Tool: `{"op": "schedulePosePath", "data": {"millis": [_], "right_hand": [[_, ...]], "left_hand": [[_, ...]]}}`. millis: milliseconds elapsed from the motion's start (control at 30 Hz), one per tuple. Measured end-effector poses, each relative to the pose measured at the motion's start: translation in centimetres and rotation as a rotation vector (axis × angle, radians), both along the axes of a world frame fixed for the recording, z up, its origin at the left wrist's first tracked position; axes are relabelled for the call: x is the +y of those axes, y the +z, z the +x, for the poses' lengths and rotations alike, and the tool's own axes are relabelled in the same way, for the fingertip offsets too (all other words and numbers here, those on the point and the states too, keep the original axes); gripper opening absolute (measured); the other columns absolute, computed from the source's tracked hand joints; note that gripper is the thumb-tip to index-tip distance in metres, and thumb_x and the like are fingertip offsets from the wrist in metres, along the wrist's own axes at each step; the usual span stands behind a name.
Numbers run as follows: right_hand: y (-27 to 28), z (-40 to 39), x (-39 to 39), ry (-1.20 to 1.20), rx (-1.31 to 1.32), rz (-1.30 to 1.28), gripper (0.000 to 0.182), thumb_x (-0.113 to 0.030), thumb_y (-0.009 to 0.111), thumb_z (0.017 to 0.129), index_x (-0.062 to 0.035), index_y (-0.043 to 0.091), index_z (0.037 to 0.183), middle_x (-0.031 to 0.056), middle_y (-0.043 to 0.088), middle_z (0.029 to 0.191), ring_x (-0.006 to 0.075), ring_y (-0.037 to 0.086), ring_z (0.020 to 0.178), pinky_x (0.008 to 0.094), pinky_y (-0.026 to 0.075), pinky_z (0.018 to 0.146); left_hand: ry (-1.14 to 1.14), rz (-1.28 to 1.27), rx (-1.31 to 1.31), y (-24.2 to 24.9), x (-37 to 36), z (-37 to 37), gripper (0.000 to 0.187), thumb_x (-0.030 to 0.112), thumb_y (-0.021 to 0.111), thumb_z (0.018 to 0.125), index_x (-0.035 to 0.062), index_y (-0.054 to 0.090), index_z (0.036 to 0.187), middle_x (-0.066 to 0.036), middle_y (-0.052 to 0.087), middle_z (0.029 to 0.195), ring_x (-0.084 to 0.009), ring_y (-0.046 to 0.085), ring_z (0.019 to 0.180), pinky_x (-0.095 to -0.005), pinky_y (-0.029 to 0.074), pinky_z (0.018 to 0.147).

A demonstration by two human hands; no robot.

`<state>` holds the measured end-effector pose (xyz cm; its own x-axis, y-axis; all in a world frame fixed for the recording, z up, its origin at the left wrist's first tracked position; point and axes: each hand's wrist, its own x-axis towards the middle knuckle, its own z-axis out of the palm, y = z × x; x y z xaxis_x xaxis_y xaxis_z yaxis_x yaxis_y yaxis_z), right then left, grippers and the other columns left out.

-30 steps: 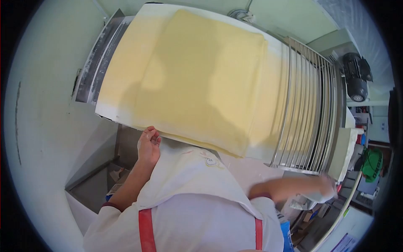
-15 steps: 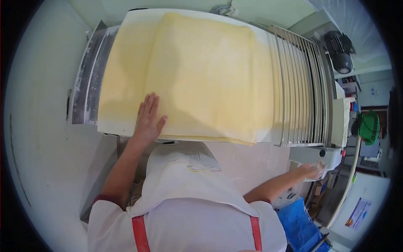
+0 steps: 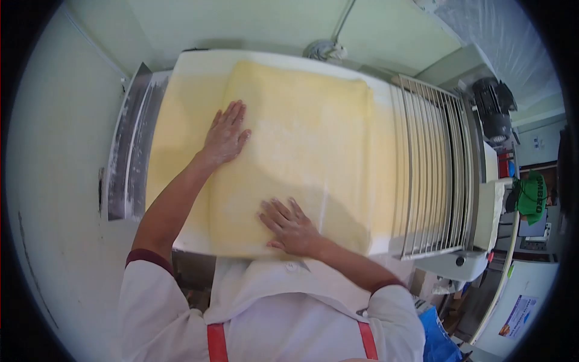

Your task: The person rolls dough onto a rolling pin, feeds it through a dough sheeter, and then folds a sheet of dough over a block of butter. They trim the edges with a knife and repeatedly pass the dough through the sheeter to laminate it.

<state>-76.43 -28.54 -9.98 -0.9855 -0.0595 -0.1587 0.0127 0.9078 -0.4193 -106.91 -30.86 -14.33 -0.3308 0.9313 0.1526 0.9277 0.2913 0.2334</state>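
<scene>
Dough sheeter belt (image 3: 181, 96); carries folded yellow dough slab (image 3: 301, 151), centre frame; wire guard (image 3: 431, 169) at three o'clock. Left hand (image 3: 224, 136), ten o'clock on slab, flat, fingers spread, gripping nothing; right hand (image 3: 291, 225), six o'clock, likewise. Best practice: even, light palm pressure, avoiding dents.

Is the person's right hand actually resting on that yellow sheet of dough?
Touching. The head view shows the right hand lying flat, fingers spread, on the dough sheet near its front edge, with no gap visible beneath the palm.
</scene>
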Motion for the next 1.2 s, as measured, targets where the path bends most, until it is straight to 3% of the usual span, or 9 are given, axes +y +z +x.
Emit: {"op": "schedulePosePath", "data": {"millis": [167, 200, 300, 367, 567, 800, 900, 1033, 1200], "right_hand": [[-3.1, -20.0, 18.8, -0.305, 0.219, 0.399, 0.069, -0.048, 0.043, 0.093, -0.0045, 0.029, 0.144, 0.0135, 0.028, 0.15, 0.0307, 0.023, 0.14, 0.0538, 0.017, 0.112], [-3.7, -23.3, 21.6, -0.367, 0.187, 0.368, 0.067, -0.046, 0.041, 0.094, -0.003, 0.027, 0.144, 0.0139, 0.026, 0.151, 0.0309, 0.021, 0.141, 0.0513, 0.018, 0.113], [-4.0, -27.7, 24.3, -0.343, 0.315, 0.131, 0.046, -0.028, 0.051, 0.092, -0.0015, 0.046, 0.129, 0.0184, 0.048, 0.131, 0.0358, 0.042, 0.123, 0.0467, 0.033, 0.103], [-4.2, -28.5, 24.6, -0.32, 0.452, 0.055, 0.029, -0.015, 0.058, 0.086, -0.0005, 0.058, 0.112, 0.0185, 0.059, 0.109, 0.0371, 0.052, 0.104, 0.045, 0.041, 0.093], [-2.1, -26.9, 27.2, -0.382, 0.277, 0.047, 0.022, -0.017, 0.062, 0.085, -0.0006, 0.063, 0.099, 0.0165, 0.059, 0.1, 0.0352, 0.054, 0.099, 0.0421, 0.044, 0.087], [-0.7, -28.0, 30.1, -0.468, -0.044, -0.098, 0.026, -0.02, 0.068, 0.081, 0.0003, 0.061, 0.096, 0.0159, 0.063, 0.093, 0.0325, 0.059, 0.091, 0.0401, 0.046, 0.081], [-0.7, -28.8, 31.8, -0.363, -0.181, -0.11, 0.032, -0.029, 0.071, 0.082, -0.0019, 0.059, 0.095, 0.0134, 0.061, 0.084, 0.0259, 0.057, 0.073, 0.0371, 0.046, 0.067], [-0.1, -28.8, 31.9, -0.347, -0.235, -0.106, 0.03, -0.028, 0.068, 0.085, -0.0014, 0.058, 0.095, 0.0097, 0.061, 0.081, 0.022, 0.055, 0.074, 0.0346, 0.044, 0.067], [0.8, -29.2, 32.3, -0.36, -0.396, -0.216, 0.024, -0.021, 0.068, 0.085, -0.0014, 0.058, 0.095, 0.0083, 0.061, 0.081, 0.0193, 0.055, 0.075, 0.0324, 0.043, 0.069]], "left_hand": [[-0.044, 0.107, 0.009, -0.5, 8.9, -7.9, 0.053, 0.028, 0.047, 0.093, 0.0022, 0.036, 0.138, -0.015, 0.037, 0.143, -0.0288, 0.031, 0.135, -0.0477, 0.024, 0.111], [-0.047, 0.132, 0.006, -0.6, 10.5, -9.3, 0.05, 0.027, 0.048, 0.092, 0.0028, 0.04, 0.136, -0.015, 0.041, 0.139, -0.0291, 0.036, 0.132, -0.0473, 0.026, 0.11], [-0.104, 0.081, -0.004, 0.5, 13.5, -12.1, 0.038, 0.023, 0.053, 0.089, 0.0035, 0.052, 0.121, -0.012, 0.054, 0.119, -0.0288, 0.049, 0.115, -0.0453, 0.034, 0.1], [-0.143, 0.079, -0.016, 1.1, 14.1, -12.6, 0.03, 0.021, 0.057, 0.086, 0.004, 0.057, 0.111, -0.01, 0.059, 0.107, -0.0282, 0.053, 0.104, -0.0438, 0.038, 0.094], [-0.202, 0.188, -0.11, 0.5, 15.8, -12.3, 0.024, 0.021, 0.063, 0.083, 0.0054, 0.061, 0.102, -0.008, 0.059, 0.099, -0.0259, 0.054, 0.1, -0.0409, 0.039, 0.09], [-0.189, 0.126, -0.307, -0.1, 18.4, -10.6, 0.023, 0.022, 0.064, 0.085, 0.0055, 0.062, 0.101, -0.007, 0.058, 0.102, -0.0242, 0.053, 0.103, -0.0395, 0.038, 0.092], [-0.163, 0.066, -0.383, 0.3, 18.8, -10.8, 0.02, 0.022, 0.064, 0.085, 0.0075, 0.063, 0.099, -0.007, 0.058, 0.102, -0.0239, 0.053, 0.104, -0.0394, 0.037, 0.094], [-0.12, -0.071, -0.513, 1.5, 19.4, -10.9, 0.019, 0.022, 0.065, 0.085, 0.0097, 0.063, 0.099, -0.006, 0.059, 0.101, -0.0233, 0.053, 0.105, -0.0395, 0.035, 0.095], [-0.181, 0.103, -0.405, -0.1, 18.8, -10.6, 0.018, 0.019, 0.063, 0.085, 0.0084, 0.063, 0.1, -0.008, 0.061, 0.099, -0.0236, 0.054, 0.103, -0.0395, 0.035, 0.095]]}}
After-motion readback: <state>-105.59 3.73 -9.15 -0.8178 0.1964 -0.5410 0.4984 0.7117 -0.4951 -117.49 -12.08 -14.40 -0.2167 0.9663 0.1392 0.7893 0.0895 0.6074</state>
